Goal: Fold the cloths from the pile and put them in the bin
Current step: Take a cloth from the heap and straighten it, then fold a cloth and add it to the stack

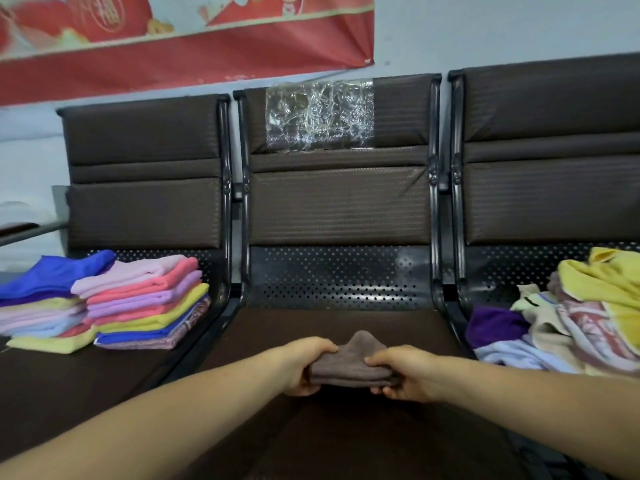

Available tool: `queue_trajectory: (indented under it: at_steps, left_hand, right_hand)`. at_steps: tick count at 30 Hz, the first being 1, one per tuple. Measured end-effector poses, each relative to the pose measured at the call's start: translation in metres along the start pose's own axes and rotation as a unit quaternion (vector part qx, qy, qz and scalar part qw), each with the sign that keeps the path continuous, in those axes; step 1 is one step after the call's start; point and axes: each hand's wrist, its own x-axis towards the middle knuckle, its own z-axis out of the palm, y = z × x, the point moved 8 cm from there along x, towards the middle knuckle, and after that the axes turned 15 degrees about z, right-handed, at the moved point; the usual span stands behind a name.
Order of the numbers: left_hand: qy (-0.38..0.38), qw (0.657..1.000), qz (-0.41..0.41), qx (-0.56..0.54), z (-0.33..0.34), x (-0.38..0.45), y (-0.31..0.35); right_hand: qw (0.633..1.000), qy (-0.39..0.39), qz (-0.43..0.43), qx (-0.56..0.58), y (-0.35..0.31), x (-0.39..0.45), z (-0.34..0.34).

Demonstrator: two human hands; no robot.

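— So, what surface is this, and what room?

— It is a bench (346, 327) of three dark brown seats with black metal frames, standing against a pale wall. A red banner (187, 39) hangs on the wall at the far left, and a patch of clear tape (320, 114) is stuck on the middle backrest.

— Where are the edges, and where is free space?

— The middle seat is bounded left and right by black frame rails. On the left seat stand folded stacks (104, 303) of cloths in blue, pink, yellow and purple. On the right seat lies the loose pile (568, 320), with a yellow cloth on top and a purple one at its left side. The far part of the middle seat shows bare brown padding. I see no bin.

— And the hands?

— Both are at the near part of the middle seat. The left hand (304, 367) grips the left end of a folded brown cloth (349, 362), fingers curled around it. The right hand (403, 374) pinches the right end, thumb on top. One corner of the cloth points up toward the far side.
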Motion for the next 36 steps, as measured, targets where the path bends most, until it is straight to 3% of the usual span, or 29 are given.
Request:
queue_trajectory:
  at_steps: [4,9,16,20,24,26,27,29,32,36]
  left_hand:
    - [0.004,0.998,0.041,-0.049,-0.020,-0.009,0.009]
    - [0.019,0.986,0.150,-0.066,-0.073,-0.017,0.021]
    - [0.042,0.988,0.127,-0.082,-0.166,-0.033,-0.008]
    - [0.173,0.975,0.112,-0.080,-0.247,-0.055,-0.019]
    - [0.405,0.896,0.173,-0.051,-0.352,-0.085,-0.046]
    - [0.487,0.859,0.158,-0.006,-0.399,-0.095,-0.074]
    - [0.500,0.856,0.128,0.030,-0.411,-0.096,-0.084]
    - [0.483,0.864,0.085,0.112,-0.425,-0.101,-0.101]
    - [0.415,0.882,0.084,0.208,-0.419,-0.095,-0.101]
    - [0.403,0.864,0.045,0.297,-0.419,-0.100,-0.104]
  right_hand:
    - [1.000,-0.017,-0.015,0.014,-0.010,-0.014,0.013]
    - [0.997,-0.068,-0.029,0.016,-0.025,-0.021,0.048]
    - [0.991,-0.123,-0.024,0.047,-0.049,0.001,0.156]
    - [0.988,-0.130,-0.071,0.044,-0.070,0.013,0.238]
    - [0.975,-0.169,-0.140,0.022,-0.098,0.017,0.329]
    - [0.970,-0.201,-0.134,-0.007,-0.098,0.025,0.376]
    - [0.970,-0.202,-0.128,-0.037,-0.096,0.031,0.392]
    - [0.969,-0.177,-0.128,-0.114,-0.086,0.041,0.420]
    - [0.963,-0.093,-0.182,-0.178,-0.088,0.050,0.422]
    - [0.959,-0.080,-0.174,-0.209,-0.084,0.044,0.410]
